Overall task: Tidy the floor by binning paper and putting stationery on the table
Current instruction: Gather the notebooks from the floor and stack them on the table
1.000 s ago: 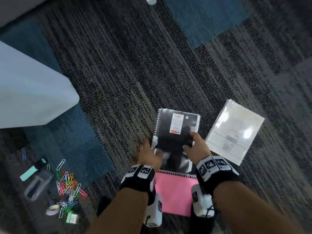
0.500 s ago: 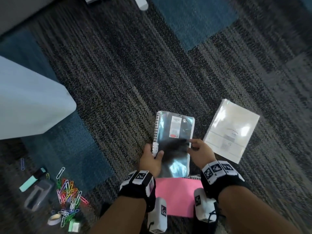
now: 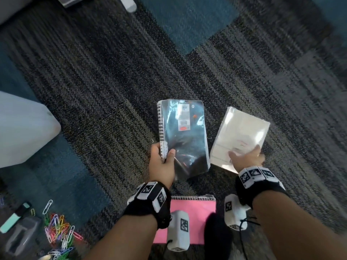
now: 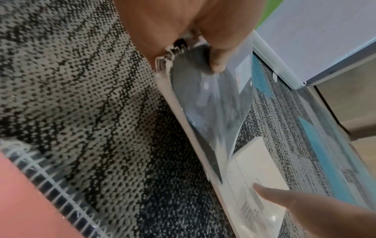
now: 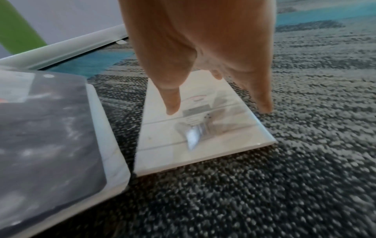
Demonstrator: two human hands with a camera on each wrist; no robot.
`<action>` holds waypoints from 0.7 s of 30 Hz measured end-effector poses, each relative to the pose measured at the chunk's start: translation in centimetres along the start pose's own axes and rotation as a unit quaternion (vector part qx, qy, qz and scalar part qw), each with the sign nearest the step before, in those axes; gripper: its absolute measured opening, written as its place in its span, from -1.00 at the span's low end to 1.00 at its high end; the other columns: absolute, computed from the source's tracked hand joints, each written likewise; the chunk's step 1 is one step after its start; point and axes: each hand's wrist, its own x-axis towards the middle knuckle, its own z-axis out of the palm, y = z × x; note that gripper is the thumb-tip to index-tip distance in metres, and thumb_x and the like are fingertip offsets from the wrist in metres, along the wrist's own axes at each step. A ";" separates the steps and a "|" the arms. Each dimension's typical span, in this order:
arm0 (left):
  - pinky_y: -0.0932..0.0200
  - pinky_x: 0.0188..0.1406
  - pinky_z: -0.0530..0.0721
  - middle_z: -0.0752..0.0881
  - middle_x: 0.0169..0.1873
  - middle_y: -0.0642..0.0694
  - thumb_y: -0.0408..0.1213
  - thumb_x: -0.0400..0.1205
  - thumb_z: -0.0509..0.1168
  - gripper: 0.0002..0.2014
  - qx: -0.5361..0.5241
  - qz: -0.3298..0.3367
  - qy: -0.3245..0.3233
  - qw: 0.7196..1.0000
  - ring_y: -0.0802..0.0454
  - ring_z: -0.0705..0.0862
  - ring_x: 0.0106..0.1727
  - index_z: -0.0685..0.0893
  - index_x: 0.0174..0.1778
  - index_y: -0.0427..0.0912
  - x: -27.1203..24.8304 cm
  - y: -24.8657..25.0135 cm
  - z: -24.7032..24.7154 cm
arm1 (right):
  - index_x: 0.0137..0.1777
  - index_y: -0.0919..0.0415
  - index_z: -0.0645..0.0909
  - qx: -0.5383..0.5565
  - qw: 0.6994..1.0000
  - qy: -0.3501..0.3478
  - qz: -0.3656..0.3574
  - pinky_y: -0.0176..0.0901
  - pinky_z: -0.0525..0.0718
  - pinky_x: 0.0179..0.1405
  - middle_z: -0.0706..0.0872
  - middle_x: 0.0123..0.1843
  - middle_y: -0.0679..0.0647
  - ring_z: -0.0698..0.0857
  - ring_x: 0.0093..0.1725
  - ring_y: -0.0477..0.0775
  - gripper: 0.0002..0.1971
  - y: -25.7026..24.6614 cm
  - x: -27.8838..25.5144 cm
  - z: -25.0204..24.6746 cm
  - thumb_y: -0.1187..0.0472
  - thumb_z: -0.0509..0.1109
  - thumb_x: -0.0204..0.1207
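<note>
Left hand (image 3: 161, 164) holds black notebook (image 3: 183, 136); right hand (image 3: 247, 160) over white pad (image 3: 240, 134).

Head view looks steeply down at the carpet (image 3: 112, 76); both close, low wrist views share it.

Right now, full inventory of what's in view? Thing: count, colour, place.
black notebook: 1, black, plastic-wrapped, spiral-bound, held up off the carpet
white pack: 1, white, wrapped, flat on carpet right of the black notebook
pink notebook: 1, pink, spiral-bound, on carpet between the forearms
paper clips: a pile, mixed colours, carpet bottom left
highlighter: 1, mint, left of the clips
grey case: 1, grey, below the highlighter; kind unclear
tape roll: 1, pale, bottom edge
white furniture: 1, white, left edge
carpet: grey and blue tiles
left hand: grips black notebook at the spiral
right hand: fingers spread over the white pack's near end
</note>
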 end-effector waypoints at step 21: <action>0.11 -0.15 0.55 0.65 -0.28 -0.05 -0.33 0.63 0.31 -0.82 -0.001 0.060 0.090 0.994 -0.04 0.59 -0.27 0.47 0.05 -0.03 1.0 0.8 -0.2 | 0.37 0.34 0.20 0.225 0.973 -0.040 0.043 0.06 0.52 0.25 0.56 0.33 0.36 0.59 0.30 0.35 -0.31 1.3 -1.4 0.9 0.28 0.56 0.39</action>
